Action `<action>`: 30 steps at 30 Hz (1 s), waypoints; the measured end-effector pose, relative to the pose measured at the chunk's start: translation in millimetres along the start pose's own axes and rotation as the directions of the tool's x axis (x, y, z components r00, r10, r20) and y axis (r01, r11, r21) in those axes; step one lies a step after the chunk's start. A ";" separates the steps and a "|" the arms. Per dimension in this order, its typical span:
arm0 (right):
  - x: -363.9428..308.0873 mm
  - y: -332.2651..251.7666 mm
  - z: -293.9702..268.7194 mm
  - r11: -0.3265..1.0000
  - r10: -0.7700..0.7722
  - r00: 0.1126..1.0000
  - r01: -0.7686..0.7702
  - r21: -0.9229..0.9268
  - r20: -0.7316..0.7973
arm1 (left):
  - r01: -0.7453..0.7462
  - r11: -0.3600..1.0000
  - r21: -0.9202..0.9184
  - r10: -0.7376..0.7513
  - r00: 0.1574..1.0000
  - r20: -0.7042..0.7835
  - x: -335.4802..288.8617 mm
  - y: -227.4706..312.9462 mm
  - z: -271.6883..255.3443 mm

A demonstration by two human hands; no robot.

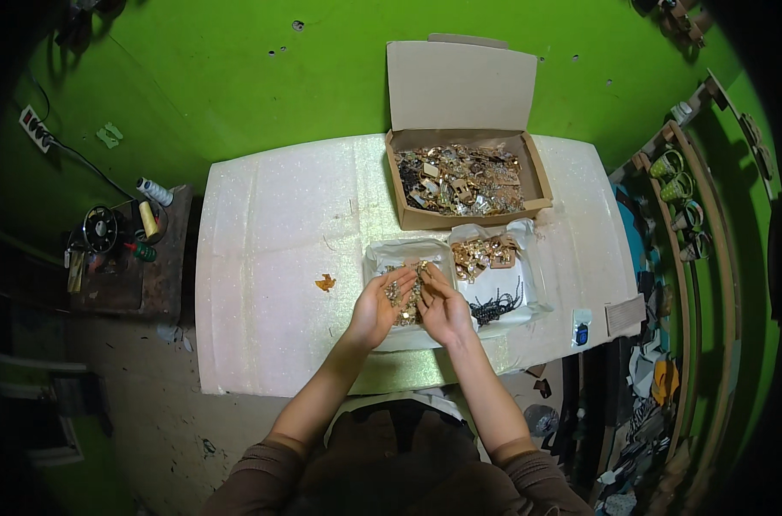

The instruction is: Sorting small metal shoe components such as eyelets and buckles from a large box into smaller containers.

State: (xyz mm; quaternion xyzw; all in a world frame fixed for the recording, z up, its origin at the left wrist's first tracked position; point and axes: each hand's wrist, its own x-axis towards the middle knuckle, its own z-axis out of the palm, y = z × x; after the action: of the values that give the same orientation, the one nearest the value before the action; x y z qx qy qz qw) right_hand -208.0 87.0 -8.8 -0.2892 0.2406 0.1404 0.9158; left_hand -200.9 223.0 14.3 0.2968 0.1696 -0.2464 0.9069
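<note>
My left hand and my right hand are cupped side by side, palms turned up, over a white-lined tray. A cluster of small shiny gold and silver metal pieces lies in and between them, with some against the fingers of each hand. What exact kind these pieces are is too small to tell. More of them show below the hands, and my hands hide part of the tray's inside. Touching its right side is a second white-lined tray, holding gold-coloured metal pieces and a bundle of black beaded strands or chain.
A cardboard box, lid raised, stands behind the trays, full of mixed metal pieces. An orange-brown scrap lies left on the glittery white table. At right are a small blue-black packaged item and a cardboard piece. Thread spools occupy a side table.
</note>
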 end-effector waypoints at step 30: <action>4.7 -18.3 7.4 0.963 0.121 0.991 -0.104 -0.249 0.054 | 0.093 0.926 0.367 -0.063 0.994 -0.094 4.5 14.4 -9.7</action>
State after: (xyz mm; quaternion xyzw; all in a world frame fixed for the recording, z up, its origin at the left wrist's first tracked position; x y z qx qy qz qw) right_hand -194.1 77.5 2.5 -0.3814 0.2056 0.2307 0.8712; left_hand -190.9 237.6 11.4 0.4652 0.1681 -0.2978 0.8164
